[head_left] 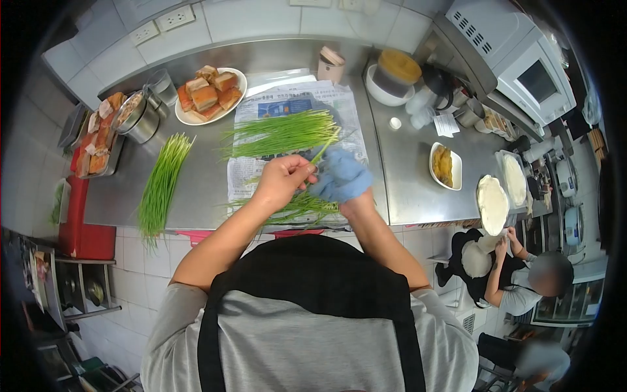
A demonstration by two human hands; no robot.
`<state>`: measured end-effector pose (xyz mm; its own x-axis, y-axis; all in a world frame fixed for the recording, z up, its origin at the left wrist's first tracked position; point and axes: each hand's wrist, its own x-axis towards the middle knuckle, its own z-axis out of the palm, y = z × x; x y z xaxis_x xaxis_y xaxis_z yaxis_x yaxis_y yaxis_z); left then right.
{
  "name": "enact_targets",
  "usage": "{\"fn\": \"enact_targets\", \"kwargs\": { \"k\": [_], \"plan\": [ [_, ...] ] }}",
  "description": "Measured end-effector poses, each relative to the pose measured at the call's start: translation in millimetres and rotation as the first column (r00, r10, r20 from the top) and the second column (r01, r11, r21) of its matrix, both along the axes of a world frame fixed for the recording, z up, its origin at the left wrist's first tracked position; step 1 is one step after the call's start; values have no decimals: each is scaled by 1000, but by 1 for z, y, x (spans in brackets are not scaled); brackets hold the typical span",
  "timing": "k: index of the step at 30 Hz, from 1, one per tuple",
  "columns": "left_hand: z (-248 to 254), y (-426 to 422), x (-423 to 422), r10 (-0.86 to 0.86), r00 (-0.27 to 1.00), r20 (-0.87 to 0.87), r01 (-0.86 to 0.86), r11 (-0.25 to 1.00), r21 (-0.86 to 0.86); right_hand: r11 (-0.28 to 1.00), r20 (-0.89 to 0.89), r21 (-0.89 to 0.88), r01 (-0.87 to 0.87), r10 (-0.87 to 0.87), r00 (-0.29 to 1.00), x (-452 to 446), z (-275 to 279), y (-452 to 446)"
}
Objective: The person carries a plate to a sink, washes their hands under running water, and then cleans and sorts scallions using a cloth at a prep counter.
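My left hand (285, 179) is closed, its fingers pinching a few green chive stalks (322, 153) over the newspaper (353, 121). Wrapped in my right hand (356, 204) is a blue cloth (341, 175), which meets the chives close to my left fingertips; the cloth hides most of the right fingers. Just beyond both hands lies a thick bunch of chives (287, 130) on the newspaper. Looser chives (297, 210) are spread on the paper's near side, partly under my forearms. Another bunch of chives (164, 186) rests on the bare steel to the left.
A plate of meat chunks (206, 95), a glass (162, 87) and a steel pot (138, 119) stand at the back left. Rightward are a pink container (331, 65), a white bowl (446, 166) of yellow food and a microwave (522, 68). Another person (516, 268) works at the right.
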<state>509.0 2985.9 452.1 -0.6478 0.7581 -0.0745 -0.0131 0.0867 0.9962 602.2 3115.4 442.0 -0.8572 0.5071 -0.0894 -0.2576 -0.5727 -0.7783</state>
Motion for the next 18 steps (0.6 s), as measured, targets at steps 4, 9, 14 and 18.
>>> {"fn": "enact_targets", "kwargs": {
  "k": [4, 9, 14, 18],
  "plan": [
    [11, -9, 0, 39, 922, -385, -90, 989, -116, 997, -12, 71, -25, 26, 1000, -8, -29, -4],
    [36, -1, -26, 54, 945, -324, -39, 998, 54, 978, 11, 96, -186, 186, 983, -19, -10, -14],
    [63, 1, -49, 184, 979, -86, -157, 954, 257, 916, 8, 189, -354, 359, 933, -31, 12, -23],
    [110, -27, -86, 367, 929, -41, -330, 875, 354, 831, 79, 362, -422, 423, 903, -28, 16, -49]
  ]
}}
